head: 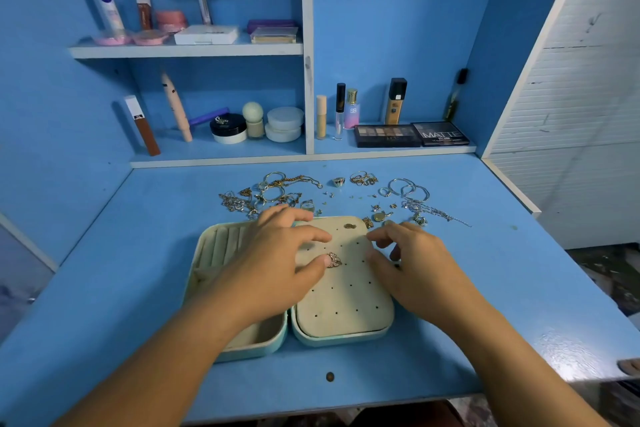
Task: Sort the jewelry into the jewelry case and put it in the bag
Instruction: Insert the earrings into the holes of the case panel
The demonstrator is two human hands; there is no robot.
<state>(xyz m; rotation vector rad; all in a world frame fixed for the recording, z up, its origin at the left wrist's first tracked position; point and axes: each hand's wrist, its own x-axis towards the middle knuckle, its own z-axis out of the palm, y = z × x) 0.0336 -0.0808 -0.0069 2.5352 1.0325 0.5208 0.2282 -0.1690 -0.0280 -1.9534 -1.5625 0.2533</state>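
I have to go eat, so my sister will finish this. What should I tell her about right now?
Left hand: open, thumb touching a sparkly earring on the holed pad.
Right hand: loosely curled by the pad's right edge, nothing seen in it.
Jewelry case: open on the desk.
Done: that earring and a second earring sit on the pad.
Left: loose jewelry behind the case needs sorting; then close the case and bag it. No bag in view.

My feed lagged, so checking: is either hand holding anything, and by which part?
Nothing is gripped. The left hand touches, by thumb tip, one edge of the small gold butterfly-shaped earring on the cream perforated pad; the right hand holds nothing.
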